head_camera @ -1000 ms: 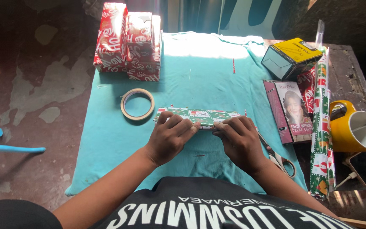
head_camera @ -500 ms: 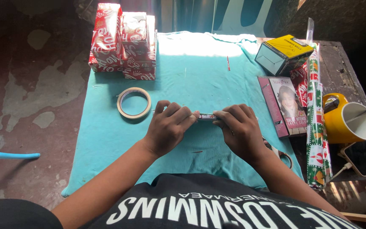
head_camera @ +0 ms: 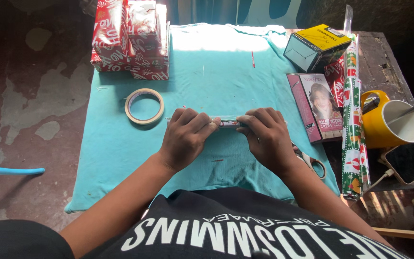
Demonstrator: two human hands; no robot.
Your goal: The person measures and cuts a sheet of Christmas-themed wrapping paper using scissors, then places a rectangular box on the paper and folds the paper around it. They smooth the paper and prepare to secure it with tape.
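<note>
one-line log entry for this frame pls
left hand: pressing wrapped strip | right hand: pressing same strip | surface: teal cloth | nearby: tape roll, scissors

Floor: dark, worn concrete [head_camera: 39,100] left of the table, mottled with pale grey patches; one small bright spot of light near the left edge.
Table: dark wood [head_camera: 384,62], bare along its right edge and far right corner; the rest lies under a turquoise cloth [head_camera: 120,158] that hangs over the left edge.
Light: a strong band of sunlight [head_camera: 221,41] across the cloth at the far edge; the near part is in softer shade.
Back: beyond the far edge, dim dark panels with a pale shape [head_camera: 264,12] between them, too cropped to tell.
Left edge: a light blue plastic piece [head_camera: 5,170] on the floor, only partly seen.
</note>
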